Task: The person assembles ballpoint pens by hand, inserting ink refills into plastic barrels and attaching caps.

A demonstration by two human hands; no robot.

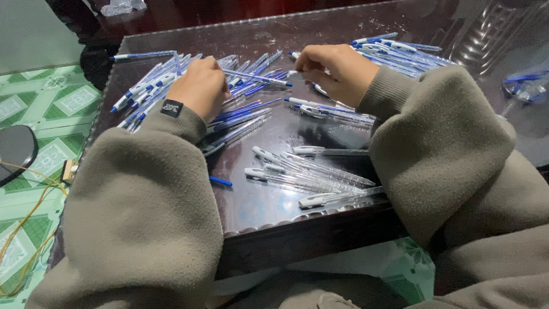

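Both grips over glossy dark table [269,212], perhaps glass-topped.

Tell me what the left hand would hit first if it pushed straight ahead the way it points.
The left hand points away from the person, up the dark glass-topped table. It would probably meet the heap of blue-and-white plastic pens directly beyond its knuckles, though depth is unclear.

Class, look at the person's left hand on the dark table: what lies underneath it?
Under the left hand lies a heap of clear pens with blue tips, spreading onto the glass-topped table. The pens directly beneath the palm are covered. One pen bridges to the right hand.
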